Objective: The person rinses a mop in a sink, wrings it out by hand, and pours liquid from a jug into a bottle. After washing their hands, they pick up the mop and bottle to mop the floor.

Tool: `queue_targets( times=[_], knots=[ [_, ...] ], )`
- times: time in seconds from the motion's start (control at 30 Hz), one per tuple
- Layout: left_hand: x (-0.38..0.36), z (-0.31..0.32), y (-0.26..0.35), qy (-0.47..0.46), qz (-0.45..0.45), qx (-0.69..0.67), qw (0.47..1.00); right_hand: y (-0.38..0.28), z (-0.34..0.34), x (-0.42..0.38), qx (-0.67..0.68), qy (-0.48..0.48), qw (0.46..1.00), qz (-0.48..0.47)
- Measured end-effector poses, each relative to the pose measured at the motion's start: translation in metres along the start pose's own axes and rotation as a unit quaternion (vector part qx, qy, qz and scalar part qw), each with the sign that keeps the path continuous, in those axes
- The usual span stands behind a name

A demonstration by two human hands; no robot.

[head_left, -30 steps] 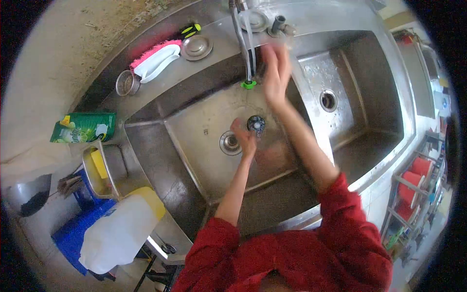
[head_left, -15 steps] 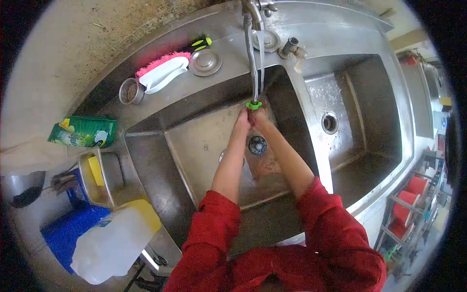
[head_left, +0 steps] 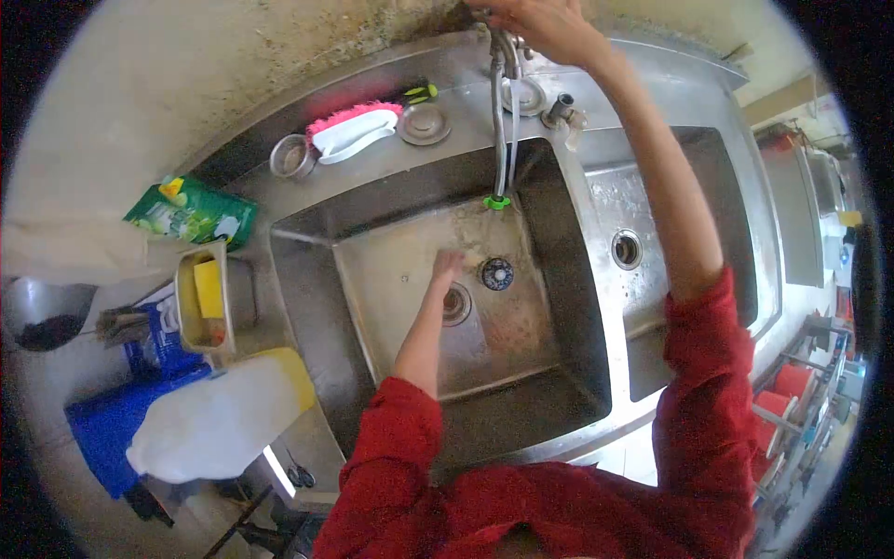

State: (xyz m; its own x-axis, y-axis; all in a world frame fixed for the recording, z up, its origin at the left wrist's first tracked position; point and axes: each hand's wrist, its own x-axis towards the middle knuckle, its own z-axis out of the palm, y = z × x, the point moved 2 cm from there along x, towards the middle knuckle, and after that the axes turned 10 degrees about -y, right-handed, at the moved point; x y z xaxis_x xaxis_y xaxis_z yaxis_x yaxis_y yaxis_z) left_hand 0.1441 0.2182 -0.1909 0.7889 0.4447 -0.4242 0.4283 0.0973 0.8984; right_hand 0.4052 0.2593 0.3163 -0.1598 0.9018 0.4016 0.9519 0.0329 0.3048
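Observation:
My left hand [head_left: 449,265] is over the left sink basin [head_left: 372,279], near its drain [head_left: 455,304]. It holds nothing visible, and its fingers look stretched out though somewhat blurred. At the top edge of the view, my right hand [head_left: 549,26] is at the upper part of the faucet [head_left: 504,47], its fingers wrapped over it and partly cut off by the frame. Water [head_left: 515,121] still shows as a thin stream beside the hose [head_left: 500,140], which ends in a green nozzle [head_left: 497,202]. A dark round strainer [head_left: 495,274] lies in the basin.
On the back ledge are a pink-bristled white brush [head_left: 358,133], a metal cup [head_left: 292,156] and a round metal lid [head_left: 425,124]. To the left are a green pouch [head_left: 196,212], a metal container [head_left: 239,279] with a yellow sponge [head_left: 208,289], and a white jug [head_left: 209,419].
My hands were together under the green nozzle. The right hand has gone up to the faucet, and the left has dropped back toward the drain. The view has shifted slightly.

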Motion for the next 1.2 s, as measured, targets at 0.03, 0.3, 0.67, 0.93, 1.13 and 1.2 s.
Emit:
queue_targets(
  times=[0.03,0.3,0.67,0.93,1.13,1.2],
  knots=[
    [-0.032,-0.011,-0.013,0.024,-0.031,-0.01,0.999,0.001,0.0,0.01,-0.001,-0.077,0.995,-0.069],
    [-0.203,-0.076,-0.124,0.032,0.122,0.102,0.987,0.025,0.06,0.017,0.047,-0.176,0.965,0.188],
    [-0.299,-0.071,0.163,-0.126,0.059,-0.553,0.821,-0.187,-0.074,-0.095,0.769,-0.166,0.612,0.078],
    [-0.318,0.006,0.135,-0.003,0.013,0.376,0.927,-0.323,0.262,-0.449,0.646,-0.45,0.554,0.272],
    [-0.446,0.028,0.176,-0.08,-0.008,-0.262,0.962,-0.317,0.196,-0.341,0.444,-0.278,0.799,0.296],
    [-0.503,0.023,0.168,-0.084,-0.021,-0.345,0.935,-0.334,0.217,-0.338,0.451,-0.256,0.811,0.271]
  ],
)
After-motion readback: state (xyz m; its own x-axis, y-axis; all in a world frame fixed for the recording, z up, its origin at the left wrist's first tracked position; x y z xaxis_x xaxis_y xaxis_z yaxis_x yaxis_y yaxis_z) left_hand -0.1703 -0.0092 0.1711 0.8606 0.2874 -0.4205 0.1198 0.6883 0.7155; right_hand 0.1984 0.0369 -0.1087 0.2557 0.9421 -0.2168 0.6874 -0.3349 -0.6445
